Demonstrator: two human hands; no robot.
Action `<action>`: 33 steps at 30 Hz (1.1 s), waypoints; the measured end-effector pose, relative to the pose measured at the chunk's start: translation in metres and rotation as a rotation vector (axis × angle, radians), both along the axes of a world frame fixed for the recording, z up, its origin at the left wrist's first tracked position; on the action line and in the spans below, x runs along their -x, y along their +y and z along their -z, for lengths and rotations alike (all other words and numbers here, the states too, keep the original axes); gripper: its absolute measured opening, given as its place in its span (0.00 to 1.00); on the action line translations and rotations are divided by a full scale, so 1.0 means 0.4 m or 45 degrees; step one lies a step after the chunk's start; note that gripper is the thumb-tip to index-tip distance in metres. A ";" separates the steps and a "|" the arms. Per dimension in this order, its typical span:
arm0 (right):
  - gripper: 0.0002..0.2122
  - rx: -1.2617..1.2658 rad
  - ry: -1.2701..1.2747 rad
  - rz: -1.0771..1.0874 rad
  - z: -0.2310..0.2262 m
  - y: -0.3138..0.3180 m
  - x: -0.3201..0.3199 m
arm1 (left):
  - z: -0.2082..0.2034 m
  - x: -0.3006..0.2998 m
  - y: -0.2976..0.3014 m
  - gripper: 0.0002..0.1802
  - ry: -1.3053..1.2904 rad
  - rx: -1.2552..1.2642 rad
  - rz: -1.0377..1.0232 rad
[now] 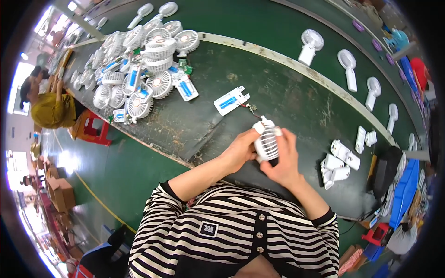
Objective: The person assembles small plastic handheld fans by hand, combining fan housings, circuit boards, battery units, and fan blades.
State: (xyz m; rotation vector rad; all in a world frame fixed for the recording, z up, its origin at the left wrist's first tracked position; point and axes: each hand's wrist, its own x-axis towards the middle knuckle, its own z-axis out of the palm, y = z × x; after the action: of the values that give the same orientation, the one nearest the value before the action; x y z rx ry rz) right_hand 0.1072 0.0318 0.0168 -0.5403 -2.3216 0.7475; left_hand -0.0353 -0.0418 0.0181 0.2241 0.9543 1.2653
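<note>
Near the centre of the frame, two bare hands grip a small white handheld fan [266, 141] above a dark green worktable [278, 88]. The left hand [241, 150] closes around its left side; the right hand [283, 160] wraps its right side, fingers curled over the grille. Just above lies an open white fan half with a blue battery [231, 100], its wires trailing. A heap of white fan parts [143, 69] fills the upper left. White casing pieces [338, 162], perhaps handle shells, lie at right.

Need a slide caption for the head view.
Both hands, left hand and right hand, hold a white fan head over a green workbench.
</note>
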 end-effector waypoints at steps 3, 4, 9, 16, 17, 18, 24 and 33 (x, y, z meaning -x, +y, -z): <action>0.32 0.467 0.101 0.279 -0.001 0.042 -0.080 | -0.026 -0.007 -0.002 0.23 0.678 -0.023 0.152; 0.34 0.736 0.213 0.312 0.013 0.061 -0.109 | -0.009 -0.004 -0.012 0.19 1.084 -0.141 0.101; 0.27 1.141 0.526 0.314 -0.033 0.135 -0.161 | -0.007 0.122 0.074 0.26 2.514 -0.314 -0.211; 0.25 1.311 0.852 0.195 -0.025 0.223 -0.149 | -0.012 0.101 0.161 0.27 2.288 -0.010 0.611; 0.24 1.341 0.856 0.197 -0.022 0.232 -0.146 | -0.015 0.095 0.164 0.23 2.209 0.011 0.573; 0.23 1.325 0.882 0.200 -0.023 0.236 -0.137 | -0.015 0.092 0.165 0.23 2.205 0.008 0.588; 0.17 1.461 0.826 0.327 -0.042 0.264 -0.142 | -0.043 0.029 0.132 0.24 0.611 0.090 0.412; 0.14 1.423 0.818 0.373 -0.051 0.110 -0.163 | -0.048 -0.105 -0.010 0.19 0.279 0.166 0.294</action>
State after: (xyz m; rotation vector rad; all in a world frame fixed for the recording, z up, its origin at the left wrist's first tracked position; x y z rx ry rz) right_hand 0.1724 0.0759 0.0373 -0.8953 -1.0572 1.7345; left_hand 0.0069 -0.0458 0.0374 0.3654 1.1592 0.9759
